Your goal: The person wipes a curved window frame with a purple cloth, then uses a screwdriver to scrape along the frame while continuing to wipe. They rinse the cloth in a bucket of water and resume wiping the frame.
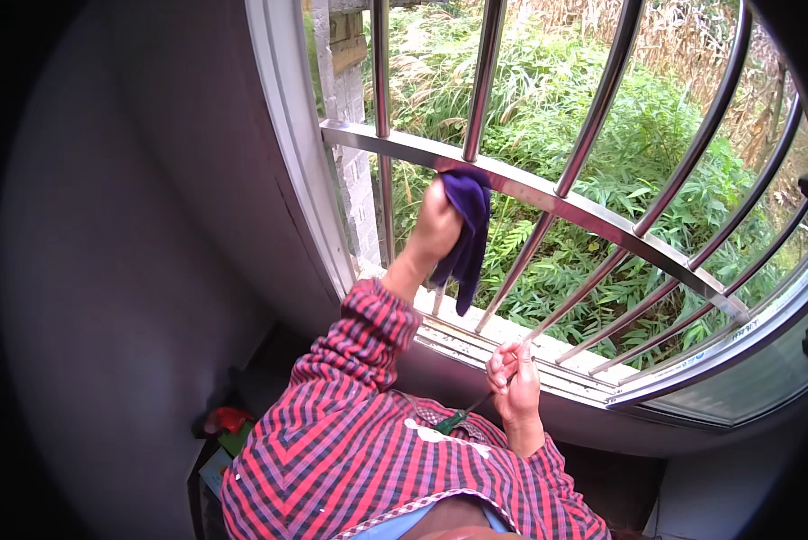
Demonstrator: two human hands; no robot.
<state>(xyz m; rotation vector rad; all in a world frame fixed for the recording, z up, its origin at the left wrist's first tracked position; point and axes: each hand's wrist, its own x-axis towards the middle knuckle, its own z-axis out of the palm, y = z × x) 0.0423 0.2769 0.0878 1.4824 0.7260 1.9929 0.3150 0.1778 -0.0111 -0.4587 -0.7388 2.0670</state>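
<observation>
Left hand [437, 222] grips purple cloth [472, 220]; right hand [515, 385] curled, contents unclear. Cloth probably light, limp; best held bunched near top.

Daylight enters through the barred window, by far the brightest region. Outside, the foliage [620, 171] is vivid, paling toward the upper edge. Glare streaks the metal bars [604, 90] and the flat crossbar [530, 189]; the sill [557, 382] is nearly white. The purple cloth [467, 225] appears dark against the bright greenery. The wall [125, 270] at left lies in dim grey shadow. The left hand [435, 220] is slightly blurred. Fisheye distortion curves the right-hand bars; black vignetting closes the corners.
</observation>
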